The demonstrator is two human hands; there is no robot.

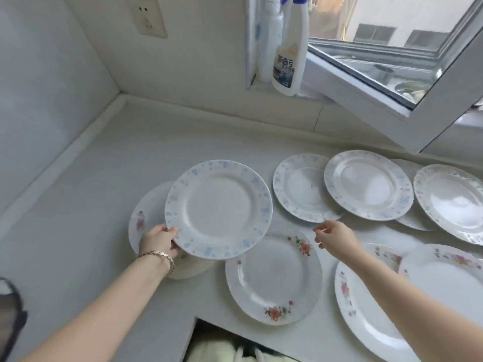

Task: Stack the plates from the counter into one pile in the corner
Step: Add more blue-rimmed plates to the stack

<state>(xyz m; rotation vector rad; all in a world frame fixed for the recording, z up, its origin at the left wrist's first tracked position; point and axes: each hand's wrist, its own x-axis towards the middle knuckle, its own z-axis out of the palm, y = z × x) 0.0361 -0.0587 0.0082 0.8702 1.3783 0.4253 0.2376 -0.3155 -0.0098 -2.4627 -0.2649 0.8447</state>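
Left hand: the left hand (160, 240) pinches the near-left rim of a blue-patterned plate (219, 209), thumb on top, fingers beneath — a bracelet (159, 256) sits on the wrist.
Held plate: it is lifted and roughly level, above a red-flowered plate (146, 218) that lies flat on the counter (86, 218) and shows only at its left edge.
Right hand: the right hand (333, 239) hovers empty, fingers loosely curled and slightly parted, over the gap between plates, gripping nothing.
Near plates: a floral plate (273, 279) lies just below the held one, its far rim tucked under it; two more flowered plates (366, 317) overlap at the right, partly behind the right forearm.
Far row: several blue-rimmed plates (368, 185) overlap each other along the back, running off the right edge.
Corner: the counter corner where the two walls meet is bare, well left of the spread of plates.
Around: two spray bottles (287, 53) stand on the sill beside an inward-opened window (392, 74); a wall socket (147, 17) is up left.
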